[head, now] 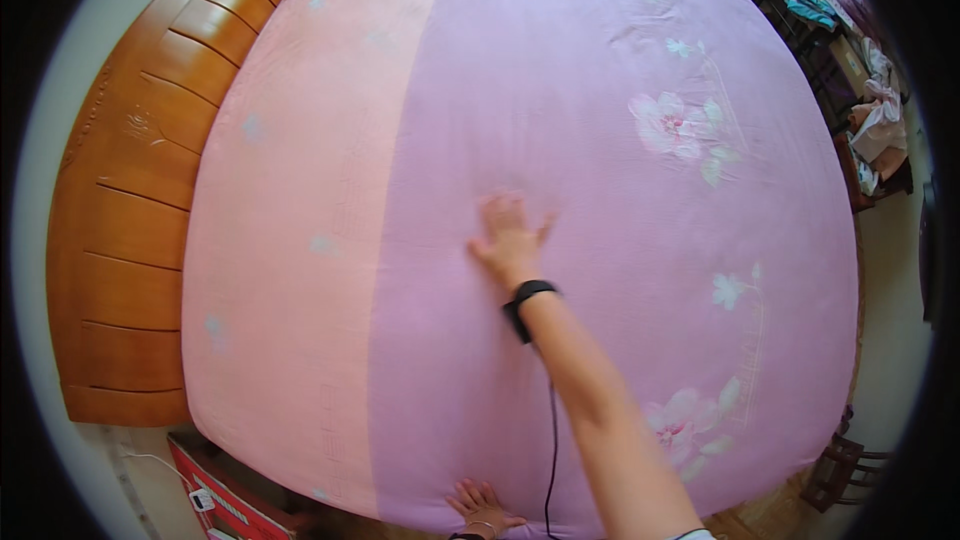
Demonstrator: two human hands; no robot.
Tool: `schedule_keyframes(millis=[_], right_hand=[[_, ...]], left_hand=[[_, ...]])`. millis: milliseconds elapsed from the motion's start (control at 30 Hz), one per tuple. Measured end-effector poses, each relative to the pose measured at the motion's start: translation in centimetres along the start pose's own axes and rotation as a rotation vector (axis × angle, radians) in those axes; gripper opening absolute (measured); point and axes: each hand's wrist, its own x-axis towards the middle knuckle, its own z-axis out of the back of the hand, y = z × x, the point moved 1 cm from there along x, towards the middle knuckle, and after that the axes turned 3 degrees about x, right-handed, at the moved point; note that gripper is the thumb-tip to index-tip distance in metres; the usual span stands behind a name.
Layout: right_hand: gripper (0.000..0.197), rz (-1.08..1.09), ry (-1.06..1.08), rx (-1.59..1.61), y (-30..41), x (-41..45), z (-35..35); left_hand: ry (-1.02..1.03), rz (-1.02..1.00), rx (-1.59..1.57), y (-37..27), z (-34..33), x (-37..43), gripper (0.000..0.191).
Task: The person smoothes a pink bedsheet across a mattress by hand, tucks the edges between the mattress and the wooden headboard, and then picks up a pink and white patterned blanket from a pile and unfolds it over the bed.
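Observation:
A fitted bed sheet (pixel 465 315), peach on one side and purple with printed flowers on the other, covers a wide mattress. My right hand (pixel 511 234) lies with fingers spread on the purple part near the middle of the bed, slightly blurred. A black band circles that wrist, and a dark cable (pixel 553 450) runs below it to the near edge. Down at the near edge of the mattress, my left hand (pixel 482 511) rests palm down on the sheet, its fingers apart; a thin bracelet and a dark band show at its wrist. Neither hand holds anything.
A wooden headboard (pixel 139 240) stands along the left. At the right are a rack with piled clothes (pixel 881 112) and a dark wooden chair (pixel 836 472). A red box (pixel 217 495) and a white plug adapter (pixel 201 499) sit at the lower left. Grey padding borders the far edge.

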Motion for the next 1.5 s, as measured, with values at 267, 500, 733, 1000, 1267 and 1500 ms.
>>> schedule_keyframes(millis=[267, 500, 733, 1000, 1267, 1500], right_hand=[[0.081, -1.037, -0.198, -0.222, -30.3, -32.2, 5.5], [0.056, -1.147, 0.981, -0.183, -37.0, -50.0, 8.4], [0.053, 0.166, -0.134, 0.339, -4.6, -11.0, 6.2], [0.073, 0.574, 0.067, 0.098, 11.3, 0.5, -3.1], [0.07, 0.033, -0.113, -0.13, -15.5, 3.9, 4.9], [0.076, -0.439, -0.252, -0.205, -53.9, -11.3, 15.9]], left_hand=[[-0.127, -0.067, -0.016, -0.5, -1.0, 0.6, 0.145], [-0.052, -0.112, -0.114, -0.4, -1.4, 0.9, 0.143], [-0.061, -0.037, -0.002, -0.1, 1.2, -0.4, 0.141], [-0.706, 0.152, 0.52, 0.0, -0.8, 0.1, 0.135], [-0.162, 0.038, -0.031, 0.6, -0.5, 0.1, 0.157], [-0.135, 0.339, -0.032, -1.1, 2.4, -0.7, 0.161]])
